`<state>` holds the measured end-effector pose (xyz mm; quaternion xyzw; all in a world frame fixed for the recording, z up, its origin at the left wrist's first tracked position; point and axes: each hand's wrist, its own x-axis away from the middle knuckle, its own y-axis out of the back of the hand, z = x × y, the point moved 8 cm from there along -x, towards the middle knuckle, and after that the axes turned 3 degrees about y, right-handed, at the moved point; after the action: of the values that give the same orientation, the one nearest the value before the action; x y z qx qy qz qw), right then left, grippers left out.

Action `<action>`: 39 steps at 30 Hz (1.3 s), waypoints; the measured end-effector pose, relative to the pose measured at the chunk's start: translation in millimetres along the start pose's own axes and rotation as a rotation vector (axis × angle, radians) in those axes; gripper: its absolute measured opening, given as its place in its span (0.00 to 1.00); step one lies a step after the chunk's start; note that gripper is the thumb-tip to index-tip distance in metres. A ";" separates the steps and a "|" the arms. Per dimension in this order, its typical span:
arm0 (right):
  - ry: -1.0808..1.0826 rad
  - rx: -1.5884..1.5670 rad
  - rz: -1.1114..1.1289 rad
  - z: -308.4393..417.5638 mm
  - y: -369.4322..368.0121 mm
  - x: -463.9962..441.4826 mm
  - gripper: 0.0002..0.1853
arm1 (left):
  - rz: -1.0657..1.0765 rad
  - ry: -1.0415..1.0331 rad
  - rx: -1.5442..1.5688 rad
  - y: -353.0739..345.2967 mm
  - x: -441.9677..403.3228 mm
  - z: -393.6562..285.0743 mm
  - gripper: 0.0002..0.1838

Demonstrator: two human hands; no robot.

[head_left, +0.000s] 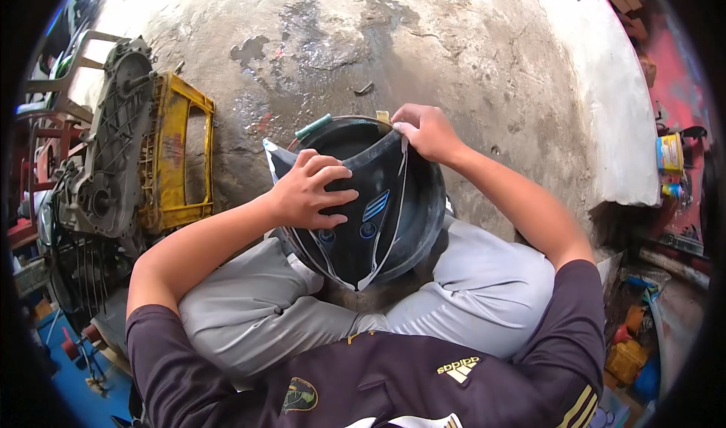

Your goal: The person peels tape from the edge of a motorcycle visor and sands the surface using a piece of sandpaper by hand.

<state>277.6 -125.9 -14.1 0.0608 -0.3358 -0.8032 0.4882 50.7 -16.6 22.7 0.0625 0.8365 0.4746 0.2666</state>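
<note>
A black, pointed panel [355, 231] with white edging and blue marks leans over a round black tub [423, 216] between my knees. Spread across the panel's upper left face, my left hand [314, 190] rests with its fingers apart. My right hand [427, 131] pinches the panel's upper right corner near the tub's rim. Beside that hand, a small yellowish piece [383, 116] shows at the rim. A green roll-like piece [314, 127] lies on the rim at the upper left. The inside of the tub is mostly hidden.
On the left stand a yellow crate [175, 152] and a grey metal engine casing [121, 141]. A small dark object [364, 89] lies on the wet concrete floor [499, 72] ahead. To the right are a white ledge [616, 118] and a yellow can [670, 153].
</note>
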 end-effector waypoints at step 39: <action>0.044 -0.073 -0.081 -3.3 -0.2 -1.3 0.09 | -0.006 0.026 -0.011 1.6 -0.1 2.9 0.26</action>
<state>279.5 -126.3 -17.1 0.0742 -0.2929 -0.8324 0.4645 52.1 -13.5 22.9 0.0521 0.8374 0.4793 0.2575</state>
